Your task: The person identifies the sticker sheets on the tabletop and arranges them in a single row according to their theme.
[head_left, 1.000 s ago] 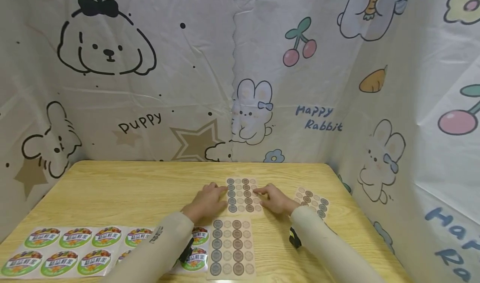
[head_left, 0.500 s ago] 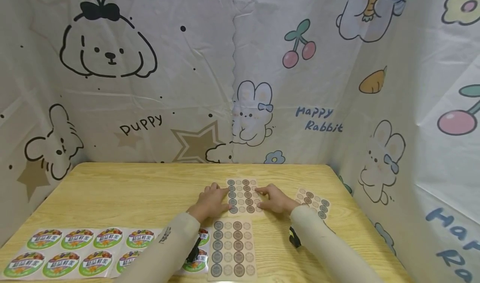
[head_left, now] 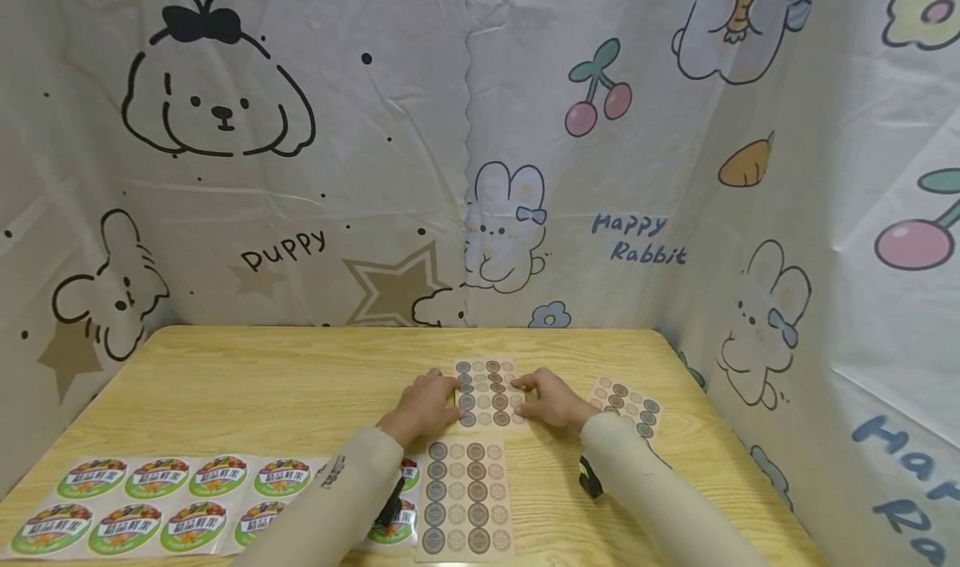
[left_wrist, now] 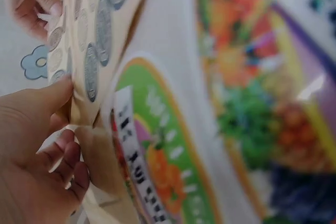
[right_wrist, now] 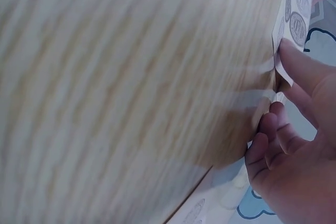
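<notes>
A sheet of round stickers point(head_left: 483, 393), with grey, brown and pale circles, lies at the middle of the table in the head view. My left hand point(head_left: 425, 404) pinches its left edge, thumb on top and fingertips underneath. On the opposite edge my right hand point(head_left: 552, 398) pinches it the same way; in the right wrist view the thumb point(right_wrist: 302, 61) presses the lifted border. Between the hands the sheet bends, and its middle rows look squashed. The left wrist view shows the sticker sheet point(left_wrist: 90, 72) curving up beside the left hand point(left_wrist: 31, 150).
A second sheet of round stickers point(head_left: 465, 500) lies just in front. Another, smaller-looking one point(head_left: 606, 390) lies slanted at the right, partly behind the right forearm. Large fruit labels point(head_left: 123, 527) spread over the front left, partly under the left sleeve. A printed cloth point(head_left: 390, 133) walls the table point(head_left: 262, 375).
The left hand has shifted slightly right, its thumb coming onto the sheet's edge. The sheet, flat earlier, now bends across its middle rows between both hands.
</notes>
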A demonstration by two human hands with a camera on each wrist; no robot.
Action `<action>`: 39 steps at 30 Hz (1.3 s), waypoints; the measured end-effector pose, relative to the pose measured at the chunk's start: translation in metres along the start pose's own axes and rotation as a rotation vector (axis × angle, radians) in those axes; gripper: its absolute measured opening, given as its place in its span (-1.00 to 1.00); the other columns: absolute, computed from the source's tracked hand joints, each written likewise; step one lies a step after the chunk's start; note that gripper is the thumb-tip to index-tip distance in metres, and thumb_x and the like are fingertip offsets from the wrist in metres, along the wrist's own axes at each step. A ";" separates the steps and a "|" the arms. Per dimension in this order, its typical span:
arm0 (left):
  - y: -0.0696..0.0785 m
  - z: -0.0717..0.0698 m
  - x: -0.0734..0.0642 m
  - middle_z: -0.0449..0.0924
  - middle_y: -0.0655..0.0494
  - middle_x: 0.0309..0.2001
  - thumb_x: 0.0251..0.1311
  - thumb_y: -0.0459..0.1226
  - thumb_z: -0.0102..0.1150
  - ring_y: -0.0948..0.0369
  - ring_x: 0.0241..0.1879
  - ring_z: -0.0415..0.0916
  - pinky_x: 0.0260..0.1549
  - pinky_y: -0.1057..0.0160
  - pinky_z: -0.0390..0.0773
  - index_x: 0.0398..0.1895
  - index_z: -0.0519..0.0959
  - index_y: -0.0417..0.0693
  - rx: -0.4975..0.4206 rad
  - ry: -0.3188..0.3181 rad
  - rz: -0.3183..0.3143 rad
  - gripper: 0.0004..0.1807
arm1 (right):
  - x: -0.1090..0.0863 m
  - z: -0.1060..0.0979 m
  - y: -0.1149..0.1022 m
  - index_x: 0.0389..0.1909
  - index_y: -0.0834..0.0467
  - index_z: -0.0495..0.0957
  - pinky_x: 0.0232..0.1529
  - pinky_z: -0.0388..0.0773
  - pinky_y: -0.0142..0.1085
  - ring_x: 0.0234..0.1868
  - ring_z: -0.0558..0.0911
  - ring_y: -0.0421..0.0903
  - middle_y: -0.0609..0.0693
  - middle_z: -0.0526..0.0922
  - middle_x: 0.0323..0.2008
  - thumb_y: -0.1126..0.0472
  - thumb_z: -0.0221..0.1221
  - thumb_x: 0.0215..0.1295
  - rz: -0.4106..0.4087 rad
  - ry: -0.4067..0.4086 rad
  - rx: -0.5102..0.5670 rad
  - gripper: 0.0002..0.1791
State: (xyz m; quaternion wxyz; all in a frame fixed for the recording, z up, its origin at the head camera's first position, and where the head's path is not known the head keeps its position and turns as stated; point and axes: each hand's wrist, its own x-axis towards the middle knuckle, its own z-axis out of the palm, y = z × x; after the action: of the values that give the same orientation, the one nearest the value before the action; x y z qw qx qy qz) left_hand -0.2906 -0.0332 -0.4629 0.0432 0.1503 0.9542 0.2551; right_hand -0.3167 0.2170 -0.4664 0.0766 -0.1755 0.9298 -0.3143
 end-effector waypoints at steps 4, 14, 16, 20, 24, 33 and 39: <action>0.000 0.004 0.001 0.56 -0.09 0.04 0.26 -0.17 0.36 0.05 -0.01 0.53 0.20 -0.01 0.51 0.28 0.55 -0.19 -0.038 0.025 0.003 -0.45 | 0.001 0.001 0.001 0.24 0.34 0.54 -0.28 0.37 -0.38 -0.34 0.41 -0.16 0.04 0.55 -0.34 0.33 0.36 0.23 0.000 -0.010 0.037 -0.46; 0.001 0.009 0.001 0.53 0.10 -0.31 0.19 -0.25 0.40 0.19 -0.32 0.41 -0.26 0.21 0.45 0.25 0.59 -0.16 -0.099 0.079 -0.012 -0.47 | 0.000 0.003 -0.003 0.23 0.38 0.54 -0.38 0.35 -0.41 -0.42 0.41 -0.17 0.01 0.54 -0.43 0.39 0.36 0.21 -0.013 0.026 0.046 -0.47; 0.001 0.008 0.001 0.49 0.11 -0.35 0.18 -0.27 0.41 0.20 -0.34 0.39 -0.29 0.25 0.40 0.26 0.57 -0.16 -0.115 0.081 -0.011 -0.45 | -0.001 0.002 -0.006 0.24 0.37 0.54 -0.36 0.36 -0.40 -0.41 0.42 -0.17 0.02 0.55 -0.41 0.39 0.36 0.21 0.000 0.033 0.045 -0.46; 0.002 0.005 0.000 0.43 0.12 -0.39 0.17 -0.29 0.42 0.22 -0.39 0.35 -0.37 0.29 0.33 0.30 0.53 -0.18 -0.171 0.078 -0.007 -0.41 | -0.005 -0.002 -0.010 0.26 0.32 0.53 -0.34 0.41 -0.39 -0.36 0.45 -0.16 0.04 0.57 -0.35 0.37 0.37 0.20 0.022 0.055 0.054 -0.44; 0.006 0.001 -0.001 0.43 0.13 -0.37 0.17 -0.28 0.43 0.22 -0.39 0.35 -0.42 0.32 0.31 0.32 0.52 -0.16 -0.210 0.080 -0.009 -0.39 | -0.007 -0.008 -0.013 0.27 0.28 0.53 -0.37 0.40 -0.38 -0.37 0.45 -0.14 0.05 0.56 -0.32 0.38 0.36 0.21 0.031 0.069 0.078 -0.44; 0.014 -0.002 -0.007 0.50 0.14 -0.32 0.14 -0.30 0.44 0.24 -0.37 0.38 -0.43 0.34 0.32 0.27 0.56 -0.16 -0.228 0.074 0.013 -0.42 | -0.019 -0.016 -0.016 0.28 0.27 0.52 -0.44 0.33 -0.40 -0.46 0.37 -0.15 0.07 0.56 -0.29 0.35 0.35 0.24 0.029 0.061 0.080 -0.44; 0.019 -0.005 -0.014 0.53 0.15 -0.34 0.12 -0.30 0.44 0.27 -0.46 0.32 -0.50 0.37 0.26 0.24 0.59 -0.14 -0.196 0.093 0.041 -0.44 | -0.028 -0.019 -0.016 0.30 0.25 0.51 -0.49 0.33 -0.42 -0.48 0.36 -0.18 0.04 0.57 -0.30 0.32 0.34 0.25 0.015 0.052 0.081 -0.43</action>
State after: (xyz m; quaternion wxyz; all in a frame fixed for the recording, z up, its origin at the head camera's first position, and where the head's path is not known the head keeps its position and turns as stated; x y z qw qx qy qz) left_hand -0.2729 -0.0242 -0.4487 0.0082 0.1528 0.9223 0.3548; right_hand -0.2908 0.2267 -0.4404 0.0620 -0.1572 0.9192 -0.3557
